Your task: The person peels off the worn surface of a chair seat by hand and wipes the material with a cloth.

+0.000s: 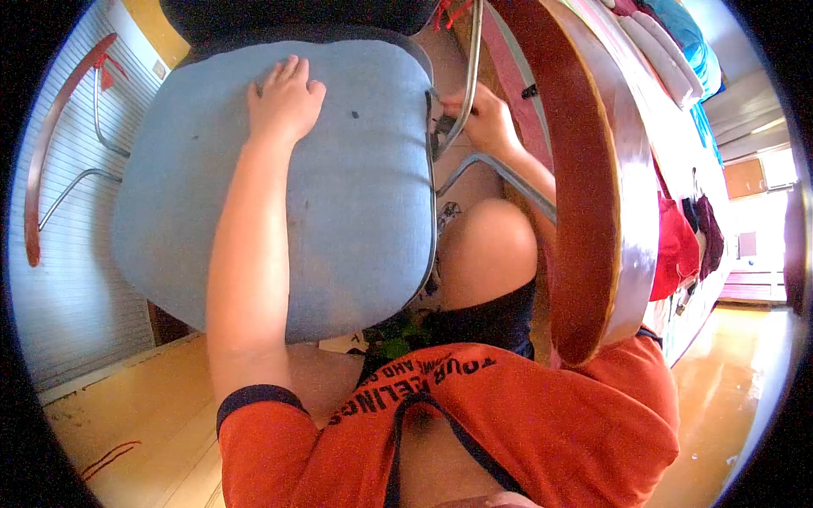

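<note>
A chair with a light blue padded seat fills the middle of the view. My left hand lies on the upper part of the seat, fingers spread, holding nothing. Beyond the seat's right edge, my right hand is beside a curved metal armrest tube. Its fingers are bent and reach toward the seat's side edge; the tube partly hides them, and whatever they touch is too small to make out. The right forearm passes behind the brown wooden armrest.
The other armrest, with red string tied on it, stands at the left before a ribbed pale wall. A bed with bedding and red clothing is at the right. My bare knee is beside the seat.
</note>
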`<state>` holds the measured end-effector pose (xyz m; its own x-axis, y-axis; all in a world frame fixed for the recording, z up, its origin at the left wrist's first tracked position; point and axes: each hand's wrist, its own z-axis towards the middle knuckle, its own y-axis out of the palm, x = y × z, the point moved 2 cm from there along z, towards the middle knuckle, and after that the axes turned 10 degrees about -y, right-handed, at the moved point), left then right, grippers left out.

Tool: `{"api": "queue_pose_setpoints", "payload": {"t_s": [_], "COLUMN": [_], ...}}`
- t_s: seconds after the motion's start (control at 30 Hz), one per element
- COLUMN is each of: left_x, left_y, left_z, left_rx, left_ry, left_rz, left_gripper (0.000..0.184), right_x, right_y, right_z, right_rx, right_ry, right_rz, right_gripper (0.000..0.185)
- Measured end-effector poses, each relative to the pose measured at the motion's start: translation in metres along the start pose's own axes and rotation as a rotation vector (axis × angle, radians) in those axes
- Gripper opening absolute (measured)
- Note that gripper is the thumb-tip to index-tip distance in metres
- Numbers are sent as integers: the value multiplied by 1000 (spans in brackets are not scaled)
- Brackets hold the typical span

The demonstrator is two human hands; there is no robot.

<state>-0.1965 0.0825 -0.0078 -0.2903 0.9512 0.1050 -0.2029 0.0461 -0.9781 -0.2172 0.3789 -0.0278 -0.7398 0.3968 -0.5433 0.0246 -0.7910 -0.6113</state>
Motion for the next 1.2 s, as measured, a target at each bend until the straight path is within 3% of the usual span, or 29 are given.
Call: {"api": "queue_pose_setpoints", "payload": {"t_s": [0.03, 0.17, 0.23, 0.27, 0.43, 0.5, 0.57, 0.63, 0.7, 0.73, 0.8, 0.87, 0.93, 0.97, 1.03, 1.07, 1.13, 1.17, 1.2], "left_x": [0, 3, 2, 2, 2, 1, 3, 10, 29, 40, 48, 50, 45, 44, 49, 50, 52, 60, 59], "left_y": [-1, 0, 1, 1, 7, 12, 10, -7, -28, -35, -39, -35, -23, -20, -25, -29, -49, -67, -69], "left_z": [-1, -4, -2, -1, 5, 5, 7, 5, -7, -16, -33, -42, -47, -49, -56, -60, -85, -110, -120], "left_rx": [-22, -28, -24, -24, -27, 67, 161, 94, 19, -58, -32, -5, -32, -40, 115, 100, -316, -710, -677], "left_ry": [-13, -37, -32, -33, -31, -6, 22, 247, 299, 348, 372, 402, 334, 314, 362, 357, 53, -302, -27], "left_rz": [7, -8, 4, 4, -6, 4, 19, -245, -245, -259, -218, -174, -490, -590, -324, -359, -986, -1515, -1043], "left_gripper": [54, 55, 55, 55, 55, 52, 50, 41, 38, 35, 28, 23, 15, 12, 6, 5, 17, 23, 25], "right_x": [-4, -49, -61, -72, -87, -90, -115, -130, -82, -100, -146, -103, -59, -75, -44, -36, -54, -58, -56], "right_y": [1, -5, -13, -23, -62, -65, -66, -66, -48, -45, -60, -34, -18, -30, -14, -11, -21, -23, -20], "right_z": [-8, -29, -36, -35, -63, -80, -87, -89, -126, -116, -96, -116, -105, -77, -62, -53, -28, -19, -16], "right_rx": [-3, -78, -252, -309, -471, -661, -670, -450, -490, -511, -728, -291, -301, -473, -237, -142, -117, -133, -103], "right_ry": [71, 195, 305, 232, 268, 38, 159, 175, 126, 12, 295, 240, 115, 209, 213, 200, 191, 204, 227], "right_rz": [125, 68, 188, 172, 157, 190, 41, -38, -13, 28, 172, 605, 363, 95, 370, 451, 264, 102, 113], "right_gripper": [17, 14, 10, 8, 12, 16, 19, 25, 33, 34, 46, 32, 30, 29, 27, 26, 28, 30, 30]}}
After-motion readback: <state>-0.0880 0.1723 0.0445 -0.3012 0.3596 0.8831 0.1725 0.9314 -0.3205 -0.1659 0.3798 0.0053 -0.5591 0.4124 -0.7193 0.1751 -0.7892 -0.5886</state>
